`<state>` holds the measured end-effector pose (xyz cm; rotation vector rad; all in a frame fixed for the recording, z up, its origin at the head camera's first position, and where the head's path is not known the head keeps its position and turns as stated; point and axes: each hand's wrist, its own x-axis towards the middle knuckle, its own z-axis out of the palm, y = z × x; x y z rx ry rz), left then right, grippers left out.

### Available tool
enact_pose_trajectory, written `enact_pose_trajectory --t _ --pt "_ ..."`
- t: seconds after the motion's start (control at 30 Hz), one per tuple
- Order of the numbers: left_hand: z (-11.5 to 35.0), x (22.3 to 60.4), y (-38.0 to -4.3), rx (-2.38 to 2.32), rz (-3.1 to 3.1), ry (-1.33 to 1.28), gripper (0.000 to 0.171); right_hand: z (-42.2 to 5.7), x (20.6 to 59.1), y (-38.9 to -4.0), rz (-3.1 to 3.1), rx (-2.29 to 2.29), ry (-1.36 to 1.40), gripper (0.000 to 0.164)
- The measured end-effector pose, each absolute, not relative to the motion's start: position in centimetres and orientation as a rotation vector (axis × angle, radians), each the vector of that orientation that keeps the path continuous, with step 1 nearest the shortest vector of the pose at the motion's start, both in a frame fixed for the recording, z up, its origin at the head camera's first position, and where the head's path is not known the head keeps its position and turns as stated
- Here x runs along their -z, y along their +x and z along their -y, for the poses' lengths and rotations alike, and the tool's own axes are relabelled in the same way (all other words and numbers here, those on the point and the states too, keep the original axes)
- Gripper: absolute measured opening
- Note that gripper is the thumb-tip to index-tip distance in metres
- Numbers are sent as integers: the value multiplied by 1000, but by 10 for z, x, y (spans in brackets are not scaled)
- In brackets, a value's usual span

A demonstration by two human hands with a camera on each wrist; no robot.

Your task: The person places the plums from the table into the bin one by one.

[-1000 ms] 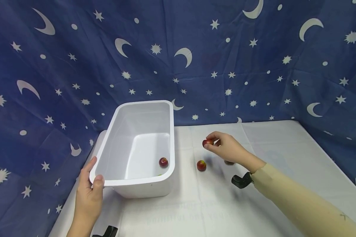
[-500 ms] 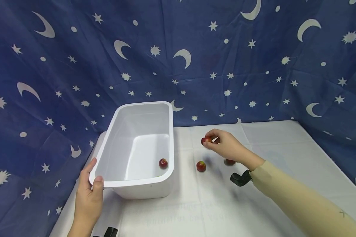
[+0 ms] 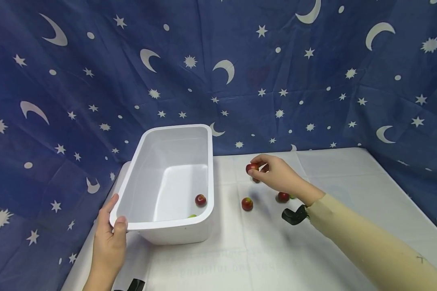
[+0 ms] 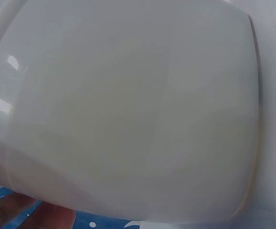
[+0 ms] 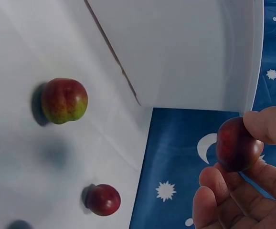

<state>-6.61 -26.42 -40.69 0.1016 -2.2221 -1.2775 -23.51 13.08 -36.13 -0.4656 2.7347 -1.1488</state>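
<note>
My left hand [image 3: 109,238] grips the near left corner of the white plastic bin [image 3: 167,224], thumb over the rim. Inside lies a red plum [image 3: 200,200], and a green bit of something [image 3: 192,216] shows just above the near rim. My right hand [image 3: 278,176] pinches a dark red plum [image 5: 237,144] between thumb and fingers, raised off the table right of the bin. On the cloth, one red and green plum [image 5: 64,100] lies near the bin and a smaller red plum [image 5: 103,200] lies under the hand, partly hidden in the head view.
Another red plum [image 3: 283,197] sits below my right wrist, with a green edge of something beside it. A white cloth [image 3: 218,268] covers the table. Behind and along the left hangs a blue curtain [image 3: 189,44] with moons and stars.
My right hand has risen slightly with the plum, moving a little left and away. More of the plums under the hand and wrist now shows. The left hand stays on the bin.
</note>
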Motion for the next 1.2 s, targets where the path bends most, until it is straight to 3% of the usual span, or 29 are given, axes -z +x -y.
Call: enact_pose_trajectory --t 0.37,0.57,1.2 --pt "263 406 -65 1274 2222 109 52 -136 345 -237 -2766 1188 -509 34" --pt "264 406 -64 1275 2231 131 53 -131 325 -240 -2663 1327 -527 43" --pt "264 406 -65 1252 2251 124 52 -34 292 -239 -2254 1616 -699 38"
